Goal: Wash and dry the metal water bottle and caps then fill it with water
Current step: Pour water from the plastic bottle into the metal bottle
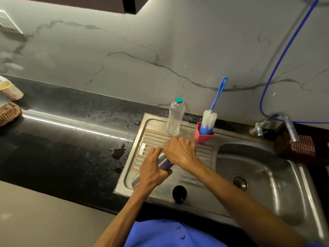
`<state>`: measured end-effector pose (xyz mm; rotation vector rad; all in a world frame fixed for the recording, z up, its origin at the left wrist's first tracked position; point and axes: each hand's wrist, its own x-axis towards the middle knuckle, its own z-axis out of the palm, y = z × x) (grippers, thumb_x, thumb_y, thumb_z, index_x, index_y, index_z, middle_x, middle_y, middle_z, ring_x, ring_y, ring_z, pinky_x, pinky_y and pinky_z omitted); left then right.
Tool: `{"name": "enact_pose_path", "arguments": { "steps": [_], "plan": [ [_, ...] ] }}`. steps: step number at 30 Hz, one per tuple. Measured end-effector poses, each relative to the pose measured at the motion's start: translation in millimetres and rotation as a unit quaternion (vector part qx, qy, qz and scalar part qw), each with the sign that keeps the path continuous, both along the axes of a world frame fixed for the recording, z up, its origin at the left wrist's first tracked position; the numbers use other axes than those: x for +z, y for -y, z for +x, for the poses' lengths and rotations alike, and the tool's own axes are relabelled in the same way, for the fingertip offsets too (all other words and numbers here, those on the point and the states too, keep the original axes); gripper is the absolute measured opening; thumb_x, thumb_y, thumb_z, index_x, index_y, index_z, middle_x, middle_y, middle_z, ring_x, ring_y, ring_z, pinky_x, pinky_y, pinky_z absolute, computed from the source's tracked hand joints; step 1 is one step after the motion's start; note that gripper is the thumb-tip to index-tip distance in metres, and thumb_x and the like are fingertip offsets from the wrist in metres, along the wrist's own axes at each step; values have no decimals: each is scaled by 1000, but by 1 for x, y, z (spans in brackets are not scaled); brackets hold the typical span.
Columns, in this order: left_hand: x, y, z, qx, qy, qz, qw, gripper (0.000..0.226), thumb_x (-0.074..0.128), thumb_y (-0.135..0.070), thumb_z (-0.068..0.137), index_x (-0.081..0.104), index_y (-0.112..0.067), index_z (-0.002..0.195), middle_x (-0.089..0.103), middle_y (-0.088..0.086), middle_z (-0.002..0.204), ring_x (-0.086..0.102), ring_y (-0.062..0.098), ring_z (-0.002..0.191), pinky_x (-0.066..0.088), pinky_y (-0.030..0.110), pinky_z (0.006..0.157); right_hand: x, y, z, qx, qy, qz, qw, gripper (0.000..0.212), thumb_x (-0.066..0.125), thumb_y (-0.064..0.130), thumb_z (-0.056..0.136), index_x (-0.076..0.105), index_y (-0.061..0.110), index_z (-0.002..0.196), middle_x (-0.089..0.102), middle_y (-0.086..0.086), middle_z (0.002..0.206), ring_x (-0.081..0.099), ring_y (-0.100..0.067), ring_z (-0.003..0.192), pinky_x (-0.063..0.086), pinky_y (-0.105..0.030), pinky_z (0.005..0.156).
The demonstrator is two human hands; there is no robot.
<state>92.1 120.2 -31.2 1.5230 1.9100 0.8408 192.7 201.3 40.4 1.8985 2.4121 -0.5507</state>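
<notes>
The metal water bottle (164, 162) stands on the ribbed steel drainboard (153, 138), tilted away from me. My left hand (152, 169) grips its body from the left. My right hand (179, 150) is curled over the bottle's top, hiding the mouth and whatever closes it. A black cap (179, 193) lies on the drainboard's front edge, just right of my left forearm and apart from both hands.
A clear plastic bottle (175, 117) with a teal cap stands behind the hands. A blue-and-white bottle brush (210, 120) leans in a pink holder (203, 135). The sink basin (258, 175) and tap (286, 123) are to the right. Water puddles (119, 151) dot the black counter.
</notes>
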Motion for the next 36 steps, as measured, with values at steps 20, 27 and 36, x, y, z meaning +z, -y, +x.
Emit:
{"name": "enact_pose_path", "arguments": {
  "steps": [20, 27, 36],
  "plan": [
    [-21, 47, -50, -17, 152, -4, 988, 74, 99, -15, 56, 66, -30, 120, 73, -10, 104, 71, 12, 95, 58, 38, 87, -31, 70, 37, 53, -446, -118, 886, 25, 56, 31, 104, 69, 34, 125, 68, 15, 90, 61, -10, 69, 53, -31, 65],
    [-38, 60, -52, 53, 215, -60, 973, 68, 101, -23, 54, 62, -41, 107, 73, -27, 102, 69, -3, 94, 54, 17, 85, -138, 100, 83, 319, 119, -136, 930, 85, 66, 29, 85, 19, 45, 155, 22, -11, 159, 28, -35, 142, 38, -59, 107],
    [-48, 61, -51, 22, 202, -57, 977, 54, 97, -18, 65, 67, -38, 104, 75, -13, 99, 71, 9, 91, 59, 31, 84, -40, 32, 60, -69, -373, -83, 922, 48, 83, 45, 77, 53, 18, 103, 59, 1, 93, 58, -13, 77, 47, -22, 65]
  ]
}}
